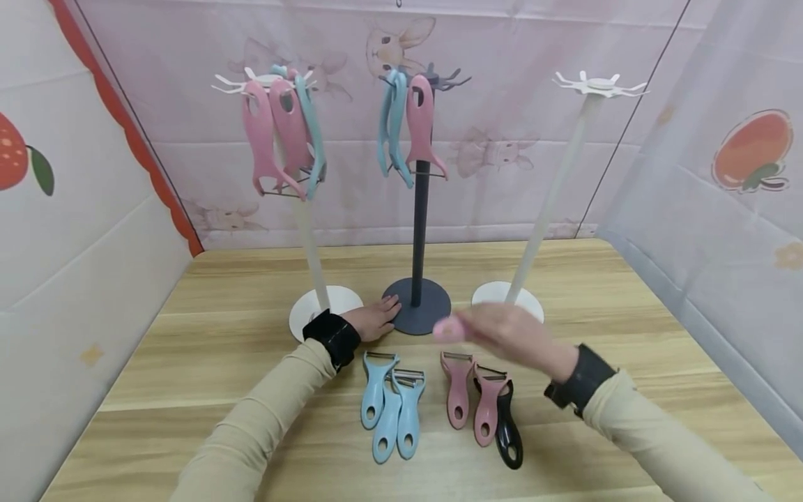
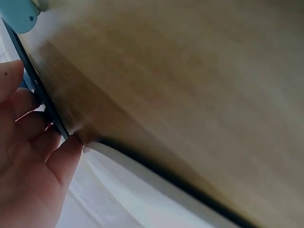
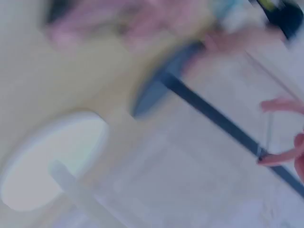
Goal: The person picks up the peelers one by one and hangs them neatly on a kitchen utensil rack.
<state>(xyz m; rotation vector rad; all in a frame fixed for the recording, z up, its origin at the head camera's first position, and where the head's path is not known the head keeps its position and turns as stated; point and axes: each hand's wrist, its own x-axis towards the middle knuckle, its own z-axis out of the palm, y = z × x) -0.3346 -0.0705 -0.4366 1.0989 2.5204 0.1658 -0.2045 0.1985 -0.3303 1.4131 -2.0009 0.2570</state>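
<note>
My left hand (image 1: 373, 318) rests with extended fingers on the round base of the dark stand (image 1: 429, 317). In the left wrist view the fingertips lie along that base's rim. Blurred by motion, my right hand (image 1: 514, 333) grips a pink peeler (image 1: 449, 330) above the table, its holed handle end pointing left. The rest of that peeler is hidden by the hand. On the dark stand hang a pink peeler (image 1: 421, 115) and two light-blue ones (image 1: 396, 115). Below the hands lie several peelers: blue ones (image 1: 409, 416), two pink (image 1: 458, 390) and a black one (image 1: 509, 434).
At the left, a white stand (image 1: 307, 240) carries pink and blue peelers (image 1: 257, 132). To the right, another white stand (image 1: 555, 185) has bare hooks. All stand on the wooden table (image 1: 207, 328), with printed cloth walls (image 1: 502, 42) behind and at the sides.
</note>
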